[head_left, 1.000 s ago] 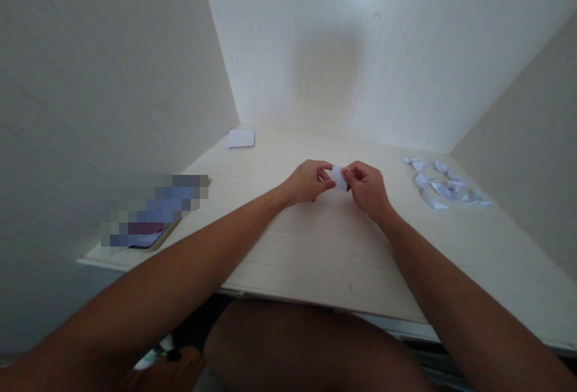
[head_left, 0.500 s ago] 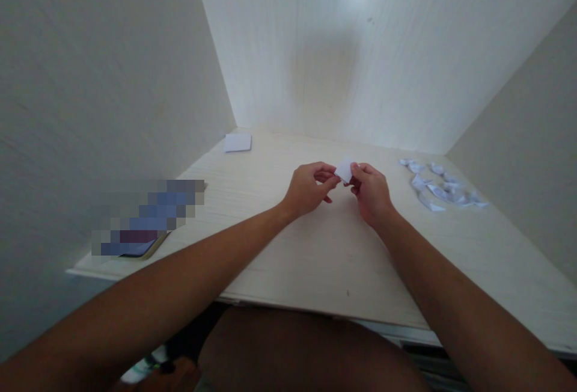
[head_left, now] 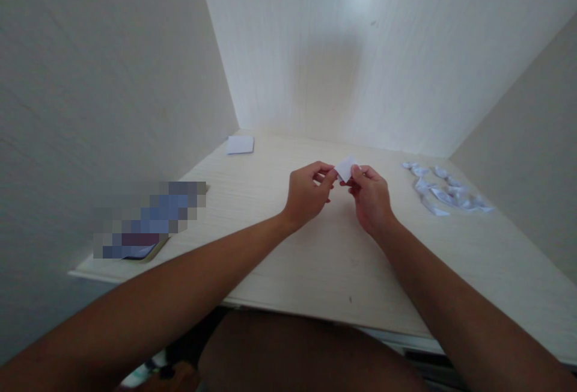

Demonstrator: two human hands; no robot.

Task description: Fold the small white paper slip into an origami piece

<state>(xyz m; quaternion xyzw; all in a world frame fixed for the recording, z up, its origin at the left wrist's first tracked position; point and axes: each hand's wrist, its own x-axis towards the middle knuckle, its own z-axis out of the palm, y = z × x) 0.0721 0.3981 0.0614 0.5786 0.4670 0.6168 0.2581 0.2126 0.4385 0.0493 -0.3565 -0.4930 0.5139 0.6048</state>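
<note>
A small folded piece of white paper [head_left: 345,168] is held above the middle of the desk, one corner pointing up. My left hand [head_left: 311,190] pinches its left corner between thumb and forefinger, the other fingers curled loosely below. On the right side, my right hand [head_left: 370,195] grips the paper with the thumb on the near face and fingers behind. The underside of the paper and some fingertips are hidden.
Several small folded white paper pieces [head_left: 444,190] lie on the right of the desk [head_left: 293,272]. A stack of white paper [head_left: 240,145] rests at the back left. Nearer, a phone [head_left: 151,249], mostly blurred out, lies by the left wall. Walls enclose three sides.
The view has shifted slightly. The left fingers have closed in on the paper's left corner, and the paper has turned a little, its corner now pointing more upward. Both hands keep hold.
</note>
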